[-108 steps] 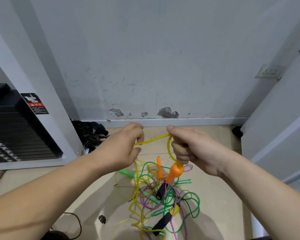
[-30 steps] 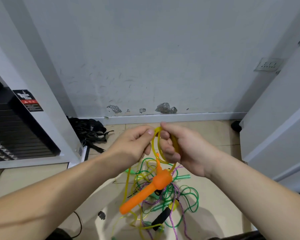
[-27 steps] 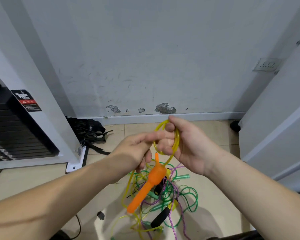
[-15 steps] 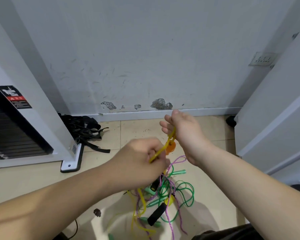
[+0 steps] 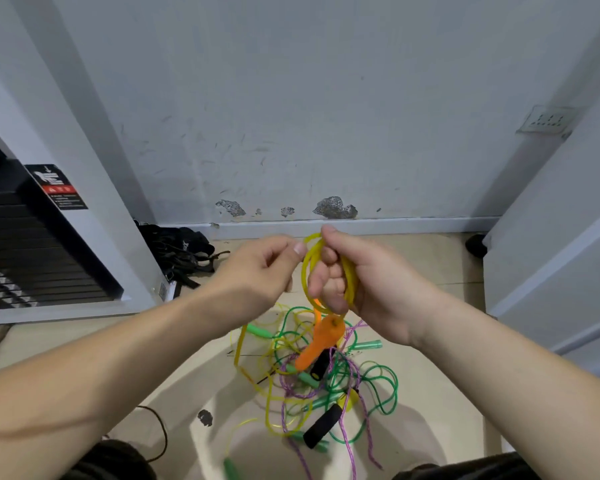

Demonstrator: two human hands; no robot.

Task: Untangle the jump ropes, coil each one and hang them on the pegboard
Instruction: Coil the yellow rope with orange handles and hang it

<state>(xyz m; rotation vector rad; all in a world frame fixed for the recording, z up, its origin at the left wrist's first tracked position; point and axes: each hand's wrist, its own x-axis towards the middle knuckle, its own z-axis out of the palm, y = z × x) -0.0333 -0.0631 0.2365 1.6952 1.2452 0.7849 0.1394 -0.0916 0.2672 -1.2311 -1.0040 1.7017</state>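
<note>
Change: my left hand [image 5: 257,271] is back from its pull, pinching another turn of the yellow translucent plastic jump rope [image 5: 307,268] onto the coil | right hand [image 5: 368,289] grips that coil, orange plastic handle [image 5: 321,341] dangling beneath | Meaning: the coil is growing, but the slack still trails into the green-and-purple rope tangle [image 5: 329,386] on the floor.

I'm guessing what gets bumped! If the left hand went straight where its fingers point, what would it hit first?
Most likely the yellow rope looped round the right hand; the left hand points straight at it, though depth is unclear.
</note>
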